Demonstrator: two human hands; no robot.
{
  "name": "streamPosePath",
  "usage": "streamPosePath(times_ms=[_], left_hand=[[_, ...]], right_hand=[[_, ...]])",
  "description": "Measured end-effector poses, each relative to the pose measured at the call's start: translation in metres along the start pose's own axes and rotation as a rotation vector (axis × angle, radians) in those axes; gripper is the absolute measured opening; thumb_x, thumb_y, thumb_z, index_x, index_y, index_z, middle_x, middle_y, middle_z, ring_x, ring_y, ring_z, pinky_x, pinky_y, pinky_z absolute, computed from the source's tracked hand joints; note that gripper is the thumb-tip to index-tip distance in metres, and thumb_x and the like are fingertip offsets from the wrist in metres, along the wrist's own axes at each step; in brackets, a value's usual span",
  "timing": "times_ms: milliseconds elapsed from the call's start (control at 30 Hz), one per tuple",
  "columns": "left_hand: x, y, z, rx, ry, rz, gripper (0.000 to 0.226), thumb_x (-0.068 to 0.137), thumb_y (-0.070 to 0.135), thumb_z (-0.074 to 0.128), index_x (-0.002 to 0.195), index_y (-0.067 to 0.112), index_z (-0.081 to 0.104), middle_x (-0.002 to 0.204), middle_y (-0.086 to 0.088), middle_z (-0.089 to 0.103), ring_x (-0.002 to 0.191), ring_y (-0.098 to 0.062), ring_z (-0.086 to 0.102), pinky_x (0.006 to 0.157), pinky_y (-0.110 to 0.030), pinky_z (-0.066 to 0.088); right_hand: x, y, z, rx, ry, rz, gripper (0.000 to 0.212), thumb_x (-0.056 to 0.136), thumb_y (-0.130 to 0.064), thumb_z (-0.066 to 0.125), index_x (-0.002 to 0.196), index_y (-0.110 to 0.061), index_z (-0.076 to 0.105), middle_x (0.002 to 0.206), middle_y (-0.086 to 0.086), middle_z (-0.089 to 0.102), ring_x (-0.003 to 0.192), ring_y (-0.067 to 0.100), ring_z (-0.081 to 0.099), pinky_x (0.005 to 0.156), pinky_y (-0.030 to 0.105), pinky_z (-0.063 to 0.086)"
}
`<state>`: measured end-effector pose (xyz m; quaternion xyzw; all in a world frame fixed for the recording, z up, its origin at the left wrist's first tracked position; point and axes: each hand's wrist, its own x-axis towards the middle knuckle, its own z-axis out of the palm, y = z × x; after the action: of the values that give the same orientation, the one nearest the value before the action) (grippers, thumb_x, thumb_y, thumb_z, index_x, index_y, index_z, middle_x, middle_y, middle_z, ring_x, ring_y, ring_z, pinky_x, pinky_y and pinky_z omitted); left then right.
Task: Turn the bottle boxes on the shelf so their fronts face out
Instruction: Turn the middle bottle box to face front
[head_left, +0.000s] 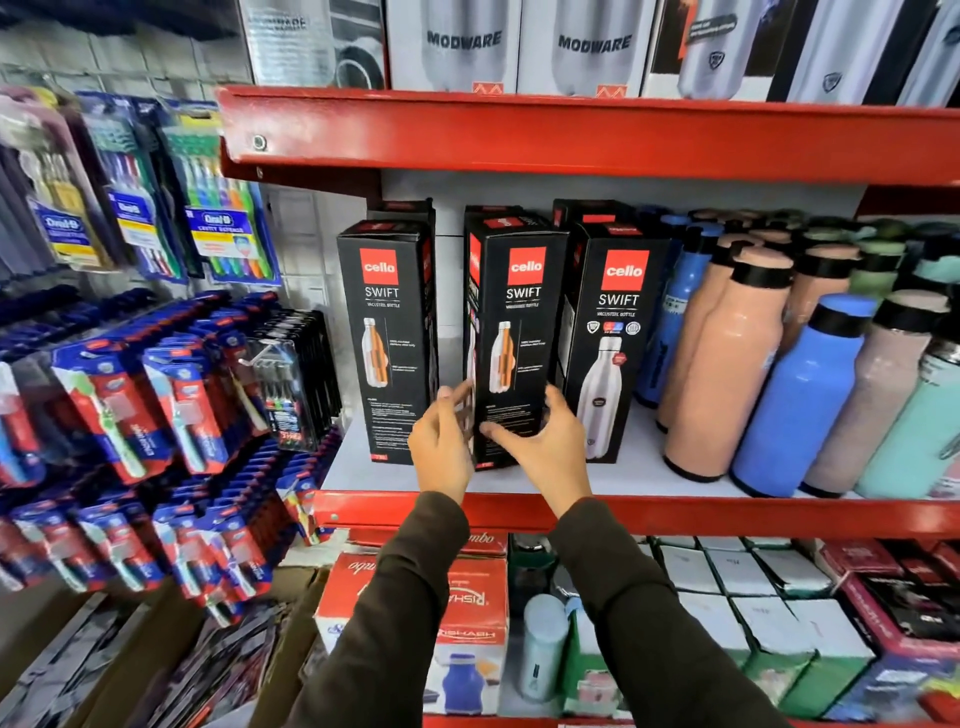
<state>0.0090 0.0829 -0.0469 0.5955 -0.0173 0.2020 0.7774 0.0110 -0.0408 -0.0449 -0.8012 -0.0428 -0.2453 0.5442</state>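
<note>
The middle box (511, 338) stood on the shelf (597, 480), between two others. It was flanked low down by the left hand (441, 441) and right hand (545, 441), fingers spread, contact unclear.

Loose bottles (789, 395) right; toothbrush packs (156, 405), seemingly, left.

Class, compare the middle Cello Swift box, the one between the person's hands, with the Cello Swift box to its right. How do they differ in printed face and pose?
The middle box shows a small cutaway bottle with orange inside and text below; the right box shows a large silver bottle under badge icons. The middle box is angled, its left side panel visible; the right box sits nearer square-on. The left hand and right hand flank the middle box; the right box stands unhandled. Both are tall, black, upright, with a red Cello logo.
</note>
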Motion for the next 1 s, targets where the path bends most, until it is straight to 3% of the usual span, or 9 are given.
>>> streamPosePath(times_ms=[133, 267, 400, 467, 567, 667, 767, 833, 1000], left_hand=[[-0.008, 0.0, 0.0, -0.005, 0.029, 0.037, 0.044, 0.103, 0.043, 0.04, 0.11, 0.019, 0.077, 0.107, 0.014, 0.075, 0.107, -0.017, 0.07, 0.094, -0.048, 0.058], [-0.009, -0.001, 0.0, 0.019, 0.022, 0.097, 0.038, 0.104, 0.037, 0.041, 0.109, 0.02, 0.075, 0.111, 0.01, 0.075, 0.106, -0.016, 0.07, 0.093, -0.041, 0.058], [0.0, -0.002, -0.002, 0.176, 0.037, 0.231, 0.034, 0.105, 0.018, 0.043, 0.135, 0.018, 0.058, 0.138, 0.007, 0.057, 0.126, 0.0, 0.053, 0.103, -0.006, 0.039], [0.006, -0.005, -0.003, 0.246, -0.002, 0.218, 0.04, 0.104, 0.012, 0.042, 0.143, 0.012, 0.049, 0.142, 0.006, 0.05, 0.132, -0.005, 0.046, 0.1, 0.002, 0.031], [0.015, -0.007, -0.006, 0.278, -0.066, 0.134, 0.041, 0.104, 0.013, 0.043, 0.145, 0.009, 0.045, 0.146, -0.004, 0.051, 0.135, -0.013, 0.046, 0.106, -0.013, 0.032], [0.017, -0.007, -0.007, 0.204, -0.126, 0.117, 0.036, 0.103, 0.008, 0.042, 0.138, 0.01, 0.049, 0.14, -0.008, 0.057, 0.13, -0.019, 0.053, 0.111, -0.029, 0.039], [0.014, -0.01, -0.007, 0.122, -0.122, 0.122, 0.031, 0.102, 0.006, 0.044, 0.131, 0.014, 0.05, 0.13, 0.004, 0.06, 0.125, -0.011, 0.054, 0.108, -0.018, 0.04], [0.012, -0.012, -0.006, 0.108, -0.098, 0.127, 0.03, 0.101, 0.007, 0.047, 0.128, 0.019, 0.051, 0.125, 0.011, 0.06, 0.125, -0.009, 0.054, 0.104, -0.012, 0.04], [0.014, -0.016, -0.004, 0.136, -0.078, 0.147, 0.032, 0.1, 0.009, 0.05, 0.131, 0.017, 0.05, 0.13, 0.002, 0.06, 0.128, -0.013, 0.054, 0.11, -0.028, 0.041]], right_hand=[[0.003, -0.007, 0.0, -0.05, 0.073, -0.003, 0.076, 0.053, -0.055, 0.088, 0.114, -0.023, 0.056, 0.105, -0.01, 0.069, 0.098, 0.006, 0.063, 0.082, 0.019, 0.051], [0.004, -0.011, -0.004, -0.068, 0.067, 0.008, 0.066, 0.053, -0.052, 0.086, 0.105, -0.035, 0.05, 0.089, -0.025, 0.062, 0.084, -0.013, 0.058, 0.063, 0.0, 0.041], [0.007, -0.01, -0.008, -0.034, 0.011, 0.007, 0.069, 0.05, -0.048, 0.083, 0.109, -0.037, 0.048, 0.091, -0.026, 0.062, 0.084, -0.024, 0.056, 0.064, -0.002, 0.043], [0.008, -0.007, -0.011, -0.026, -0.028, 0.008, 0.073, 0.052, -0.047, 0.083, 0.114, -0.038, 0.047, 0.096, -0.024, 0.063, 0.088, -0.022, 0.057, 0.072, 0.004, 0.049], [0.01, -0.004, -0.012, 0.002, -0.081, -0.014, 0.077, 0.058, -0.042, 0.084, 0.125, -0.039, 0.047, 0.11, -0.023, 0.064, 0.102, -0.011, 0.061, 0.089, 0.018, 0.052], [0.009, -0.003, -0.014, 0.055, -0.134, -0.036, 0.097, 0.07, -0.032, 0.081, 0.15, -0.034, 0.027, 0.129, -0.027, 0.053, 0.122, -0.003, 0.052, 0.103, 0.02, 0.043], [0.007, -0.002, -0.014, 0.054, -0.157, -0.077, 0.083, 0.083, -0.022, 0.071, 0.151, -0.034, 0.025, 0.138, -0.022, 0.046, 0.126, -0.013, 0.044, 0.11, 0.021, 0.038], [0.007, -0.001, -0.014, 0.044, -0.156, -0.084, 0.073, 0.088, -0.02, 0.065, 0.15, -0.036, 0.029, 0.14, -0.018, 0.048, 0.129, -0.005, 0.046, 0.111, 0.026, 0.039], [0.009, 0.002, -0.011, 0.003, -0.173, -0.083, 0.064, 0.095, -0.014, 0.058, 0.149, -0.035, 0.029, 0.146, -0.001, 0.05, 0.136, 0.011, 0.045, 0.114, 0.035, 0.038]])
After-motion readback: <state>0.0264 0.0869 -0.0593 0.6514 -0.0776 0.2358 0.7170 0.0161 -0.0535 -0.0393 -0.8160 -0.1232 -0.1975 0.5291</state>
